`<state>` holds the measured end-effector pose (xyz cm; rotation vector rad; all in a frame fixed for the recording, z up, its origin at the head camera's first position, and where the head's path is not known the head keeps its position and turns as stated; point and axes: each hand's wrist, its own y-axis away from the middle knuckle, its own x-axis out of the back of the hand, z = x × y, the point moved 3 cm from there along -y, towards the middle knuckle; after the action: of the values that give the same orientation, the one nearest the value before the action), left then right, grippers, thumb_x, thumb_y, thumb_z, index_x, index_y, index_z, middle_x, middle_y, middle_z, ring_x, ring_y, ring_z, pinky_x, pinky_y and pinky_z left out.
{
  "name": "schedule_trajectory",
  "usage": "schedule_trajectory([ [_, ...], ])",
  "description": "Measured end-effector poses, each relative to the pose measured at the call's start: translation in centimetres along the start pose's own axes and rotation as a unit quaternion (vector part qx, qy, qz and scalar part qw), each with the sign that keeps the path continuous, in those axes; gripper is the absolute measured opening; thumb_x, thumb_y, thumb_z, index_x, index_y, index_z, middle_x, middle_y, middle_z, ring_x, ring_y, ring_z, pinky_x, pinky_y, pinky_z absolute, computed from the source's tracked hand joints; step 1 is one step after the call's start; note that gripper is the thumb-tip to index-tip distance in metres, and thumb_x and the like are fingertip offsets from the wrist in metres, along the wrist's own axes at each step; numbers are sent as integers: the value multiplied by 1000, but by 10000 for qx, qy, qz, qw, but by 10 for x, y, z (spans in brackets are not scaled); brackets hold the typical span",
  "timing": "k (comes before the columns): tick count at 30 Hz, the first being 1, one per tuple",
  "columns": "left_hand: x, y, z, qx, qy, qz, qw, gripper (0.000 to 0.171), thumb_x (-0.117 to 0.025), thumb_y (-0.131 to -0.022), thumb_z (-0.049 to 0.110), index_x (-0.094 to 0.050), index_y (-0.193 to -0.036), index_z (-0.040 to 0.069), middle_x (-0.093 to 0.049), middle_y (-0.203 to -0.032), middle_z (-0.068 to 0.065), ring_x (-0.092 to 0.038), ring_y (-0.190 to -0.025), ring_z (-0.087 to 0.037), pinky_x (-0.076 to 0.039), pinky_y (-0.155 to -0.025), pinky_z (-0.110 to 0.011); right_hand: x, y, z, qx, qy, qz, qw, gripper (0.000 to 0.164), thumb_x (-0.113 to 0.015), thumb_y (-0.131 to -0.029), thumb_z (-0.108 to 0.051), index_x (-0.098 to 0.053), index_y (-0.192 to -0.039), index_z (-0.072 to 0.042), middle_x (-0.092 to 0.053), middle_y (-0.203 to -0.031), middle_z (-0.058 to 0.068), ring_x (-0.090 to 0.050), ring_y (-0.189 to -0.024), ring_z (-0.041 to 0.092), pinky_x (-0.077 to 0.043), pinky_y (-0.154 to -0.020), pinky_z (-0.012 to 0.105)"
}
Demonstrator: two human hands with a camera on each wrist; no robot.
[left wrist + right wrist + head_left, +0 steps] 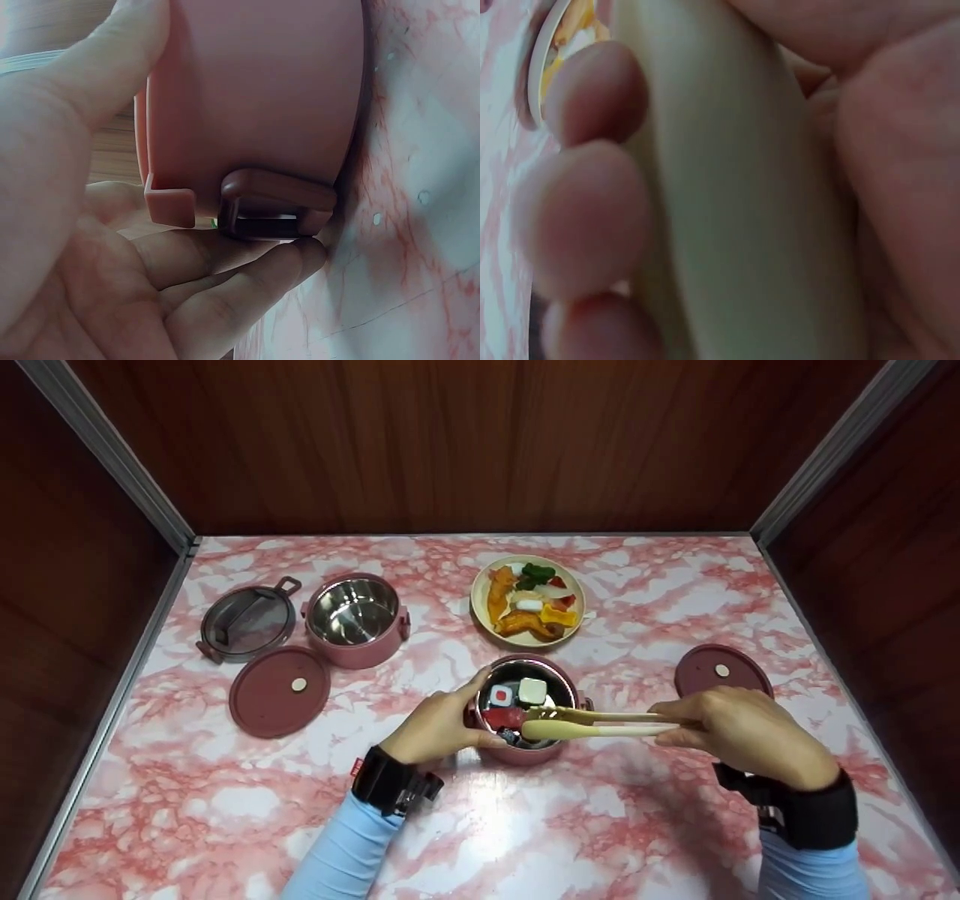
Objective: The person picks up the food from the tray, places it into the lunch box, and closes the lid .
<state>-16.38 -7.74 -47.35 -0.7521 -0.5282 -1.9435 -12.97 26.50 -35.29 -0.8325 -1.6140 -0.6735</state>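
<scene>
A round pink pot (516, 753) with a steel lining stands at the front middle, holding several small food pieces: a white one with a red centre (500, 695), a pale square one (532, 691) and a red one (503, 718). My left hand (439, 724) grips the pot's left side, thumb near the rim; the left wrist view shows fingers around its brown handle (277, 184). My right hand (750, 731) holds a pair of cream tongs (626, 730), whose yellow-green ends reach inside the pot. Close up, the right wrist view has fingers curled around the pale tongs.
Behind the pot sits a cream plate (480, 615) of mixed food pieces. At the left are a second pink pot (360, 651) with nothing inside, a see-through lid (259, 622) and a dark red lid (274, 701). Another dark red lid (697, 669) lies behind my right hand. Wooden walls enclose the table.
</scene>
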Motion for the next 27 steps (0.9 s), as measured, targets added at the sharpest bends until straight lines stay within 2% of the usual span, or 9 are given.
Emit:
schedule_trajectory([
  [6,0,0,0,54,2,0,10000,113,-81,-71,61,-20,-160,25,-65,-124,-17,-63,-107,-29,-47,-95,-40,9,-10,-7,34,133,-359,9993,20,-76,-85,-43,-75,-102,-33,-60,-73,-19,-49,-59,1,-43,-52,31],
  [11,0,0,0,43,17,18,10000,111,-82,-72,59,-20,-160,28,-66,-123,-14,-63,-107,-26,-47,-94,-40,15,-21,-13,112,216,-712,9972,13,-76,-85,-42,-73,-95,-34,-54,-68,-19,-45,-58,2,-42,-53,30],
  [13,0,0,-1,-28,14,34,10000,111,-82,-72,58,-21,-160,27,-66,-123,-14,-63,-107,-27,-48,-94,-40,16,-23,-15,123,220,-759,9968,11,-76,-85,-42,-73,-93,-35,-53,-67,-19,-44,-57,2,-42,-53,28],
  [16,0,-1,-1,-133,-35,53,9999,111,-81,-72,59,-21,-160,24,-66,-122,-14,-63,-106,-27,-48,-93,-40,18,-23,-14,68,117,-663,9977,17,-77,-85,-42,-76,-98,-32,-57,-70,-19,-47,-59,2,-46,-55,29],
  [18,0,-1,0,-210,-40,61,9998,111,-81,-73,59,-22,-160,22,-66,-122,-15,-64,-106,-27,-49,-92,-40,20,-21,-11,68,101,-355,9993,23,-78,-84,-40,-77,-104,-28,-61,-74,-17,-50,-60,2,-48,-56,32],
  [21,0,-1,0,-166,-15,36,9999,112,-81,-72,60,-21,-160,22,-65,-124,-15,-63,-108,-27,-48,-94,-40,23,-17,-6,141,124,454,9988,30,-81,-83,-34,-77,-110,-22,-65,-78,-14,-53,-62,3,-50,-58,35],
  [24,1,0,0,-73,8,26,10000,113,-81,-72,61,-21,-160,23,-64,-126,-15,-62,-110,-27,-47,-95,-41,22,-15,0,40,113,1418,9898,34,-83,-82,-29,-76,-113,-18,-67,-78,-11,-53,-61,5,-49,-55,37],
  [27,0,0,0,-24,26,27,10000,112,-82,-72,59,-21,-160,24,-64,-128,-15,-62,-111,-28,-47,-96,-41,14,-17,6,-265,-17,2145,9764,38,-83,-81,-27,-75,-117,-15,-66,-74,-7,-52,-58,9,-45,-52,40],
])
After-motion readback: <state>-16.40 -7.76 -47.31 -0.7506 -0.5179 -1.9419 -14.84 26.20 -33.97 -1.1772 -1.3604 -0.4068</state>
